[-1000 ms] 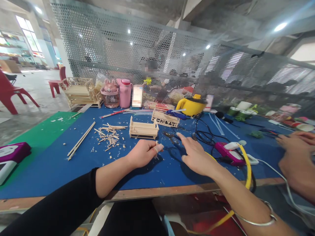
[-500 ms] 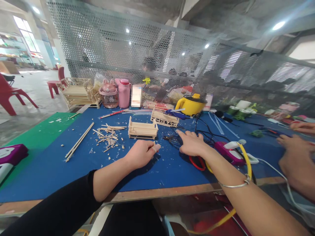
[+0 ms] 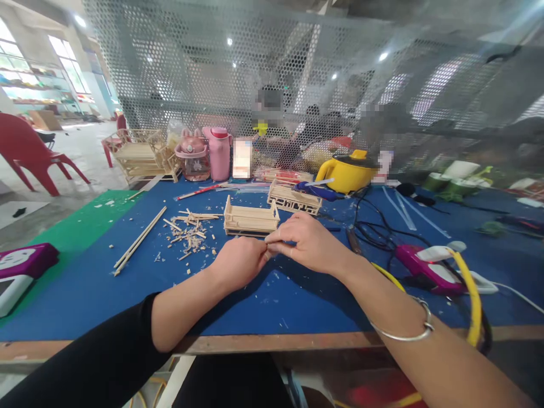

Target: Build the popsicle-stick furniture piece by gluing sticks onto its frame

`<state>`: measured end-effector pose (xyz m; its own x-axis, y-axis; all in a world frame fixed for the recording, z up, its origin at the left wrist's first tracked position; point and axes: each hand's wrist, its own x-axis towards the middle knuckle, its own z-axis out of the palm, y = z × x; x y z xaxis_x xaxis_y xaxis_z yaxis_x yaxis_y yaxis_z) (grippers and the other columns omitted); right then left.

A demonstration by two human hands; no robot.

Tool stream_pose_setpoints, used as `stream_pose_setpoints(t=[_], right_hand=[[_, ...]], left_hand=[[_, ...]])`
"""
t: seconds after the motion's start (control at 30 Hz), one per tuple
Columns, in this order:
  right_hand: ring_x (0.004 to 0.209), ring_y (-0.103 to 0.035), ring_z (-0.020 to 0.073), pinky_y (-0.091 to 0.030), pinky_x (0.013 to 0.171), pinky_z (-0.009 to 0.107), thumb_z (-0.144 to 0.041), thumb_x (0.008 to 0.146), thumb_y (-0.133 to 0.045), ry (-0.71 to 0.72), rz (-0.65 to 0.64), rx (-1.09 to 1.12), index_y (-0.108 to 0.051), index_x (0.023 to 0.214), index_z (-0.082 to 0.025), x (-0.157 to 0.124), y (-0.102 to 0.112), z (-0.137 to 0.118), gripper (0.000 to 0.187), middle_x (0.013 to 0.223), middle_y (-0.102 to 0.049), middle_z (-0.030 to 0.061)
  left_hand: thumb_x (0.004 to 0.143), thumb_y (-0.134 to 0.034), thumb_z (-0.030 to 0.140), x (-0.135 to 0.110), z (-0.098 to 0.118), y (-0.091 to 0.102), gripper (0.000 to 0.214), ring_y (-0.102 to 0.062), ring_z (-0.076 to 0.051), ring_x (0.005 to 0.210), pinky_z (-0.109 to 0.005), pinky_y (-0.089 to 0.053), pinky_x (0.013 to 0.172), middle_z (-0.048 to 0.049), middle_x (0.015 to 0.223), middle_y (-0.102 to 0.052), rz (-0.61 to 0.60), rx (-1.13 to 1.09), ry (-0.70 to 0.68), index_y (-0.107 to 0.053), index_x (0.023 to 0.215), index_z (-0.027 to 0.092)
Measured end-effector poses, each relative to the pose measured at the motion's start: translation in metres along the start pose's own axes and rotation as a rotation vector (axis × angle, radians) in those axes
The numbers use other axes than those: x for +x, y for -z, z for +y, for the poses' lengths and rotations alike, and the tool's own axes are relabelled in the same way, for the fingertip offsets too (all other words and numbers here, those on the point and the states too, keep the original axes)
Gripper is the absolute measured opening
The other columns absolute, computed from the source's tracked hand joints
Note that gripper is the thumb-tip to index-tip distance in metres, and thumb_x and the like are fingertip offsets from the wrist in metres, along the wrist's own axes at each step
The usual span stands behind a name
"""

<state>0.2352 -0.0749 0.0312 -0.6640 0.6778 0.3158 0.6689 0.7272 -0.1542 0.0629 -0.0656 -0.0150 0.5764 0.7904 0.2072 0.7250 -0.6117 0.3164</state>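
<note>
Wooden toy bench (image 3: 251, 220) stands just beyond the left hand (image 3: 238, 263) and right hand (image 3: 310, 245), fingers pinched narrow, tips meeting; anything held is hidden.

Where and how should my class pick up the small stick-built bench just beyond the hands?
Probably by both upright ends of the bench, pinched lightly from above: they rise above its slatted middle, and the second stick model sits close behind its right end.
</note>
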Motion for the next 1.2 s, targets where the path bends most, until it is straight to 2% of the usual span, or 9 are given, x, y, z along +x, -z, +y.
stream_pose_setpoints(t=[0.1, 0.2, 0.3, 0.37, 0.47, 0.63, 0.8, 1.0, 1.2], right_hand=[[0.074, -0.062, 0.0142, -0.035, 0.080, 0.032, -0.024, 0.085, -0.054, 0.007, 0.082, 0.005, -0.071, 0.080, -0.022, 0.002, -0.009, 0.011, 0.017, 0.076, -0.072, 0.0004], [0.071, -0.059, 0.0140, -0.040, 0.072, 0.029, -0.031, 0.085, -0.056, -0.172, 0.268, 0.153, -0.070, 0.083, -0.020, -0.002, -0.019, 0.022, 0.018, 0.077, -0.071, 0.0019], [0.067, -0.058, 0.0132, -0.044, 0.065, 0.027, -0.036, 0.080, -0.060, -0.402, 0.353, 0.415, -0.070, 0.085, -0.019, -0.006, -0.032, 0.031, 0.020, 0.077, -0.070, 0.0014], [0.067, -0.059, 0.0133, -0.046, 0.066, 0.027, -0.035, 0.078, -0.062, -0.459, 0.351, 0.503, -0.069, 0.083, -0.018, -0.007, -0.037, 0.035, 0.019, 0.077, -0.070, 0.0014], [0.071, -0.062, 0.0136, -0.045, 0.069, 0.026, -0.030, 0.081, -0.058, -0.439, 0.345, 0.363, -0.069, 0.085, -0.019, -0.009, -0.040, 0.036, 0.017, 0.081, -0.071, 0.0016], [0.081, -0.065, 0.0178, -0.040, 0.068, 0.027, -0.032, 0.089, -0.050, -0.351, 0.248, -0.099, -0.069, 0.090, -0.021, -0.009, -0.038, 0.031, 0.023, 0.091, -0.073, 0.0043], [0.076, -0.064, 0.0190, -0.033, 0.061, 0.028, -0.035, 0.093, -0.041, -0.303, 0.132, -0.339, -0.068, 0.092, -0.019, -0.004, -0.037, 0.026, 0.031, 0.082, -0.072, 0.0061], [0.074, -0.064, 0.0182, -0.032, 0.060, 0.028, -0.022, 0.090, -0.046, -0.297, 0.083, -0.465, -0.067, 0.095, -0.016, -0.001, -0.038, 0.023, 0.021, 0.083, -0.073, 0.0065], [0.080, -0.067, 0.0204, -0.037, 0.060, 0.028, -0.025, 0.091, -0.045, -0.340, 0.139, -0.382, -0.068, 0.098, -0.021, -0.001, -0.042, 0.025, 0.024, 0.089, -0.074, 0.0044]], left_hand=[[0.091, -0.038, 0.038, 0.001, -0.001, 0.005, 0.035, -0.064, -0.023, 0.071, -0.029, -0.040, 0.059, -0.0085, 0.080, -0.070, 0.002, 0.053, 0.070, -0.067, 0.085, 0.020], [0.083, -0.053, 0.047, 0.002, -0.006, 0.018, 0.034, -0.063, -0.022, 0.078, -0.030, -0.046, 0.068, -0.0067, 0.086, -0.069, 0.140, 0.082, 0.113, -0.062, 0.103, 0.020], [0.076, -0.065, 0.037, 0.010, -0.016, 0.034, 0.052, -0.056, -0.024, 0.101, -0.035, -0.045, 0.087, -0.0083, 0.108, -0.063, 0.334, 0.124, -0.059, -0.049, 0.121, 0.018], [0.075, -0.067, 0.028, 0.020, -0.022, 0.042, 0.061, -0.049, -0.024, 0.113, -0.038, -0.041, 0.094, -0.0085, 0.120, -0.057, 0.314, 0.112, -0.204, -0.041, 0.129, 0.018], [0.077, -0.062, 0.019, 0.033, -0.023, 0.042, 0.055, -0.051, -0.022, 0.110, -0.036, -0.041, 0.094, -0.0070, 0.116, -0.059, 0.264, 0.113, -0.273, -0.042, 0.128, 0.018], [0.084, -0.049, 0.022, 0.030, -0.010, 0.019, 0.015, -0.062, -0.020, 0.082, -0.030, -0.046, 0.071, -0.0054, 0.089, -0.068, 0.231, 0.103, -0.004, -0.061, 0.093, 0.019], [0.088, -0.042, 0.031, 0.026, -0.002, 0.005, 0.027, -0.065, -0.025, 0.073, -0.031, -0.045, 0.062, -0.0081, 0.080, -0.072, 0.099, 0.193, 0.129, -0.066, 0.095, 0.021], [0.089, -0.040, 0.026, 0.037, -0.002, 0.003, 0.030, -0.066, -0.024, 0.079, -0.029, -0.044, 0.064, -0.0076, 0.085, -0.073, 0.094, 0.180, 0.107, -0.070, 0.087, 0.023], [0.088, -0.044, 0.030, 0.040, -0.005, -0.005, 0.029, -0.066, -0.023, 0.077, -0.029, -0.045, 0.065, -0.0069, 0.083, -0.073, 0.145, 0.141, 0.162, -0.071, 0.092, 0.024]])
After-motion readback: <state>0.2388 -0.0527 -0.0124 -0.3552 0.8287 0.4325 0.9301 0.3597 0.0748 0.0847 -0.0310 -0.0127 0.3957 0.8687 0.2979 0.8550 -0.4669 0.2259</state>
